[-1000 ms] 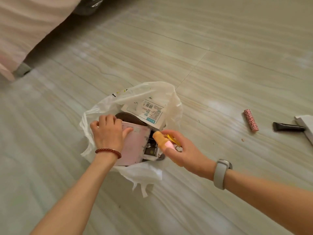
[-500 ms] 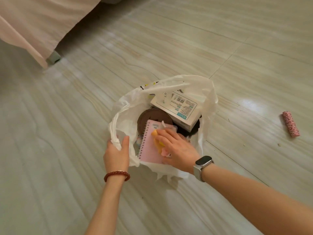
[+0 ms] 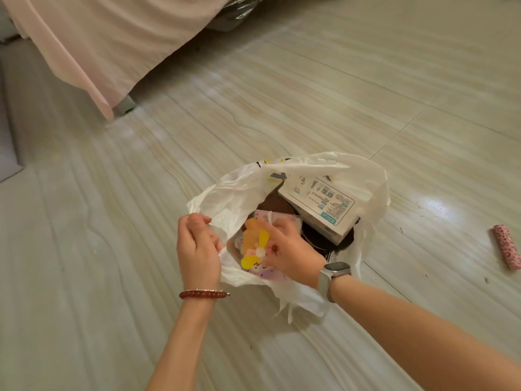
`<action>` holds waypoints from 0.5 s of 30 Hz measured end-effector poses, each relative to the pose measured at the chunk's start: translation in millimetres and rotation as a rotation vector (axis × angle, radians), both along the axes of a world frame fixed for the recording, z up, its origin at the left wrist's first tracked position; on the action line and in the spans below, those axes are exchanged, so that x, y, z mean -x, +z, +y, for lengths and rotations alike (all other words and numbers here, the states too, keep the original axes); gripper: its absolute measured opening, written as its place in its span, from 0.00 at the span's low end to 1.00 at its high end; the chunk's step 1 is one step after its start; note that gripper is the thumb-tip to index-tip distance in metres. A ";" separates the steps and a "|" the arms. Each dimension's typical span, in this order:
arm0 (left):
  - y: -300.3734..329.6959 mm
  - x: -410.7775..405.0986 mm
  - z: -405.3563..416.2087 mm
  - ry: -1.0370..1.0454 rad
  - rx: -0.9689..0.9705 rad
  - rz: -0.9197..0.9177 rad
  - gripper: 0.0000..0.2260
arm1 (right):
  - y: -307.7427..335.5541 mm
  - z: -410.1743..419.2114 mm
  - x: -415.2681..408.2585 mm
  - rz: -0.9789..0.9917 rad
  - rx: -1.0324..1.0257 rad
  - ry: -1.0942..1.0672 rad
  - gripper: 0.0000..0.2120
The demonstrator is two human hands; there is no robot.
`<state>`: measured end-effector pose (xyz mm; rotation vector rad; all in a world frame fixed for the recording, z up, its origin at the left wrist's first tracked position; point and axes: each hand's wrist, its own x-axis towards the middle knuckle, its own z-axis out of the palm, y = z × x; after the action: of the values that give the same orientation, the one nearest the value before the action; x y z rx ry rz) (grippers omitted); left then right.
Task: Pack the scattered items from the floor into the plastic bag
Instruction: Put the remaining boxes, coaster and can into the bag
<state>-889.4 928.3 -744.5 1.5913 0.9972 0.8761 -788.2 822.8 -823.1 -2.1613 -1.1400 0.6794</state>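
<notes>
Since a second ago the left hand (image 3: 197,249) has left the pink notebook and now pinches the plastic bag's (image 3: 225,198) rim at nine o'clock, pulling the mouth open. The right hand (image 3: 287,249) has gone from hovering at the bag's four o'clock edge to reaching inside, and the yellow fan (image 3: 253,244) it carried now lies in the bag, blades showing.

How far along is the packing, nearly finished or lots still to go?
Partly done. The white plastic bag already holds a white box, a brown round thing and a pink notebook. Right now the left hand holds the bag's rim open while the right hand pushes a small yellow fan inside. A pink patterned roll lies on the floor, not yet packed; anything beyond the frame is unknown.
</notes>
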 end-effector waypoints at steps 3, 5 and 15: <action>1.1 2.3 1.0 0.032 -0.017 0.027 0.14 | 0.3 -34.3 14.0 -0.035 0.009 0.071 0.33; 2.2 0.3 -1.2 0.071 -0.020 0.028 0.14 | -5.0 -65.7 22.7 -0.167 0.096 0.156 0.29; 1.6 9.9 -6.7 0.163 -0.061 0.036 0.14 | -36.8 -79.7 31.1 -0.624 0.229 0.104 0.12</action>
<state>-899.3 921.6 -743.0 1.5978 1.1476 0.9999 -819.3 743.1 -859.9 -2.6195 -1.5539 0.1709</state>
